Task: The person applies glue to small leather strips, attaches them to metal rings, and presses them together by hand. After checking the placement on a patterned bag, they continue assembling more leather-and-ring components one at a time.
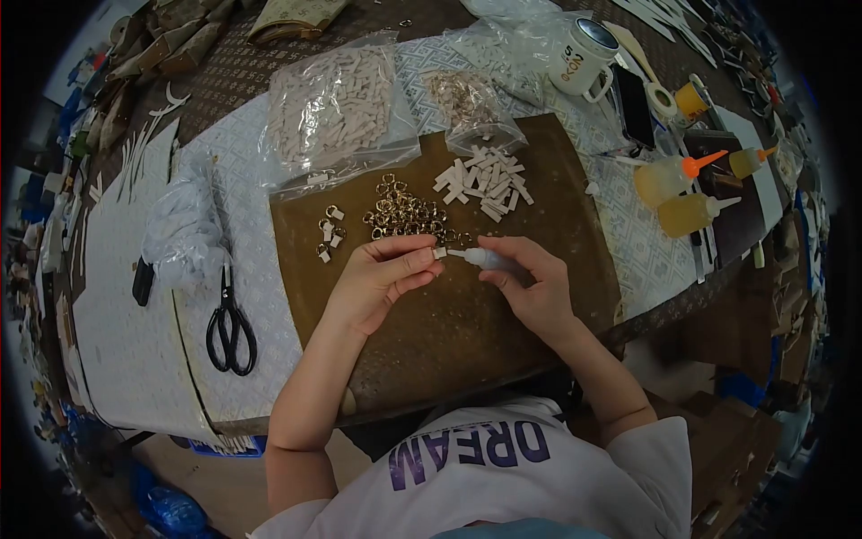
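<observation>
My left hand (388, 280) pinches a small white strip (439, 253) between thumb and fingertips. In my right hand (537, 289) is a small glue bottle (489, 260), held sideways, its thin nozzle tip right at the strip. Both hands are over a brown mat (485, 341). Just beyond my left fingers lies a pile of gold metal rings (404, 214). Loose white strips (488, 182) are heaped farther back to the right. Left of the rings sit several rings with white strips looped on them (332, 234).
Behind the mat lie a clear bag of pale strips (332, 108) and a smaller bag (471, 103). Black-handled scissors (231, 337) rest at left. A mug (584, 61), a phone (634, 106) and yellowish glue bottles (666, 182) stand or lie at right.
</observation>
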Motion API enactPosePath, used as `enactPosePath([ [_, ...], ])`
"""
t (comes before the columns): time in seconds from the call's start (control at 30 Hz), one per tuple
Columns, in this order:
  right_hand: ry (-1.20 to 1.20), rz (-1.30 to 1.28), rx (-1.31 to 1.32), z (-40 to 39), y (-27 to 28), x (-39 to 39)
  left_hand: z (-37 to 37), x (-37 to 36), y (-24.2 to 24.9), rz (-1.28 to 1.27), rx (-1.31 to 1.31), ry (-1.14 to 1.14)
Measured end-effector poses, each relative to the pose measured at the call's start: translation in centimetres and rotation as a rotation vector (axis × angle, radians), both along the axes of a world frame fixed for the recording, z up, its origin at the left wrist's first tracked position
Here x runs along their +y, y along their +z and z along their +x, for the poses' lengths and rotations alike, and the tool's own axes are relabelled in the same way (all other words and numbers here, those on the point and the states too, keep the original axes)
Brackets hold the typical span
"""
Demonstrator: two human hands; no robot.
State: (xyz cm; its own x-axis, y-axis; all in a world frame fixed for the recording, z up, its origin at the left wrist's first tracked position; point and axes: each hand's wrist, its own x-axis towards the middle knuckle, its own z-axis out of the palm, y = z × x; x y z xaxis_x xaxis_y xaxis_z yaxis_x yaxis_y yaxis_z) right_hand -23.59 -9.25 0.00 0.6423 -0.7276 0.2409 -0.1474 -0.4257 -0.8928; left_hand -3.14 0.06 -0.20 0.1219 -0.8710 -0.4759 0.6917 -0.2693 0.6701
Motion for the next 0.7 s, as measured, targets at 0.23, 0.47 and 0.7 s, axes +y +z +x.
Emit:
enactPosePath([
  [0.23, 0.010, -0.040, 0.035, 0.21, 0.36, 0.24, 0.01, 0.00, 0.03, -0.007, 0.000, -0.002],
  [0.47, 0.009, -0.070, 0.084, 0.27, 0.84, 0.35, 0.00, -0.04, -0.14, -0.007, -0.023, -0.002],
  [0.7, -0.021, -0.087, 0.086, 0.27, 0.75, 0.11, 0.04, -0.08, -0.20, -0.007, -0.030, -0.010],
])
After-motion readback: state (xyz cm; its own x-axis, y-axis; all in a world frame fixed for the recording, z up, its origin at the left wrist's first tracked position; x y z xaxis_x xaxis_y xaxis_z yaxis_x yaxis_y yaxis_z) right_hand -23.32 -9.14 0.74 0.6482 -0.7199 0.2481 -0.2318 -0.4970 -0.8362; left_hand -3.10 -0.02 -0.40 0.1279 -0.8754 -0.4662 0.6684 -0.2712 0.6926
